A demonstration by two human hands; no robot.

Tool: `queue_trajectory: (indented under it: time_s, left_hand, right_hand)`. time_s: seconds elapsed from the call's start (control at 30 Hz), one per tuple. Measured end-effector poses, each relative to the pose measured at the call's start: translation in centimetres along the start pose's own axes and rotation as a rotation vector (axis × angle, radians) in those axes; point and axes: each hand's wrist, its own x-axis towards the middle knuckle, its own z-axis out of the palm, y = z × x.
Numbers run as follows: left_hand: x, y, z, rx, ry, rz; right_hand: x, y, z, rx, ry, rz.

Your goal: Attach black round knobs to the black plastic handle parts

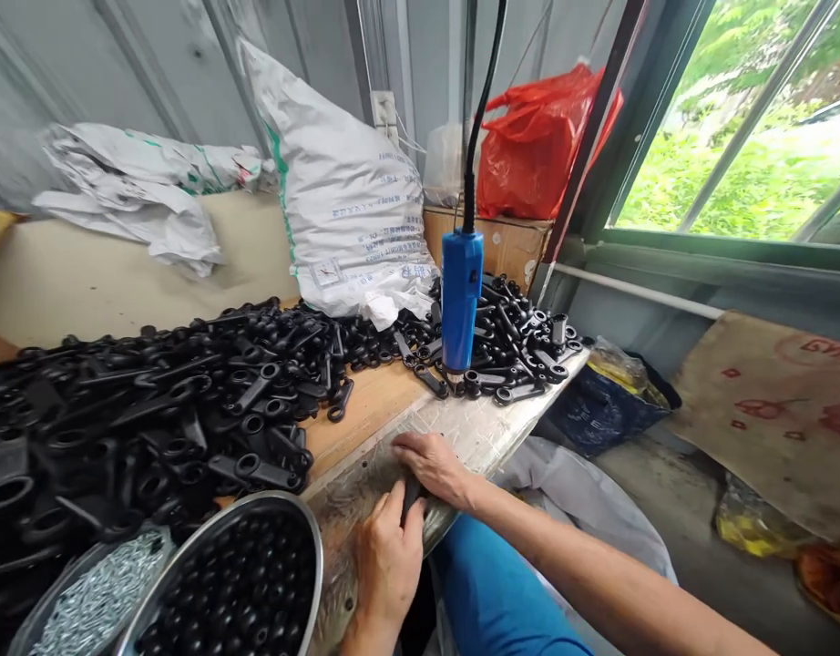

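Observation:
My left hand [391,553] is closed around a black crank arm [411,492] at the wooden table's front edge, thumb and fingers pinching it. Curled over the far end of that arm is my right hand [434,465], its fingers together and hiding most of it. A blue electric screwdriver [462,301] hangs upright beyond my hands, its tip down among more black arms. To the left of my hands stands a metal bowl [316,547] of black ball knobs [235,583]. Silver screws [102,592] fill a clear container beside the bowl.
A large heap of black crank arms [153,410] covers the table's left side, with a smaller pile [522,346] at the right. Behind stand a white woven sack [355,182] and a red plastic bag [529,146] on a cardboard box [516,241]. A window [748,118] is at right.

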Motion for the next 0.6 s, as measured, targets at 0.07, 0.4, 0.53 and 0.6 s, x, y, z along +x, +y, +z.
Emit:
queue_trajectory:
  time_s: [0.07, 0.4, 0.53, 0.6]
  left_hand:
    - [-0.5, 0.3, -0.3, -0.229, 0.048, -0.103]
    - [-3.3, 3.6, 3.5, -1.051, -0.057, -0.571]
    - [-3.3, 2.7, 3.3, -1.084, -0.237, -0.511]
    - [-3.6, 1.8, 1.8, -1.043, -0.397, -0.532]
  right_hand:
    - [-2.2, -0.2, -0.7, 0.065, 0.089, -0.005]
    - [-11.6, 0.4, -1.5, 0.447, 0.070, -0.136]
    - [-9.5, 4.6, -7.2, 0.160, 0.254, -0.100]
    - [-6.6, 6.3, -11.8, -0.145, 0.422, -0.081]
